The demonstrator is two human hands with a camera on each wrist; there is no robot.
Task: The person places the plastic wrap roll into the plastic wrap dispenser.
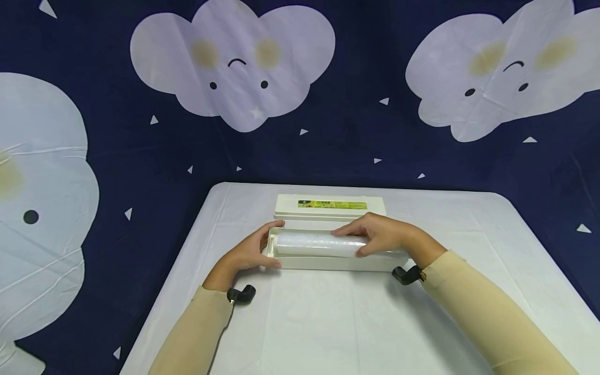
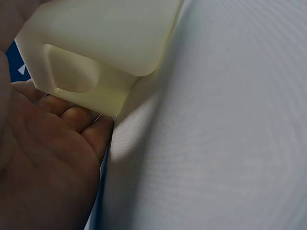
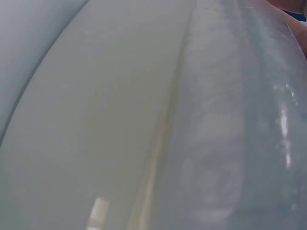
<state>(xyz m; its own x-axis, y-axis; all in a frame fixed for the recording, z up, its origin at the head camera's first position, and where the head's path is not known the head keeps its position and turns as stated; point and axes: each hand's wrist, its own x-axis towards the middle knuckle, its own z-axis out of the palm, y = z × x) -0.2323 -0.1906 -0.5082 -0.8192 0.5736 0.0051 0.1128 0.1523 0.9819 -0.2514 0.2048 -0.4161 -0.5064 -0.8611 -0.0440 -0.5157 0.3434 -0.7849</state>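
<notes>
A clear roll of plastic wrap point(image 1: 309, 243) lies lengthwise in a long white dispenser box point(image 1: 333, 264), whose top is uncovered. My left hand point(image 1: 247, 253) holds the box's left end, thumb at the front and fingers at the back. In the left wrist view, the fingers sit by the end wall of the box point(image 2: 110, 33), which has a rounded cutout. From above, my right hand point(image 1: 386, 234) grips the roll toward its right end, hiding that part. The right wrist view shows the shiny roll point(image 3: 211, 120) beside the box's front wall point(image 3: 105, 110).
Behind the box lies a white lid point(image 1: 287, 205) with a yellow-green label point(image 1: 333, 204). Everything rests on a white-covered table point(image 1: 319, 323). A dark blue cloth with cloud patterns point(image 1: 356, 125) hangs behind the table's far edge.
</notes>
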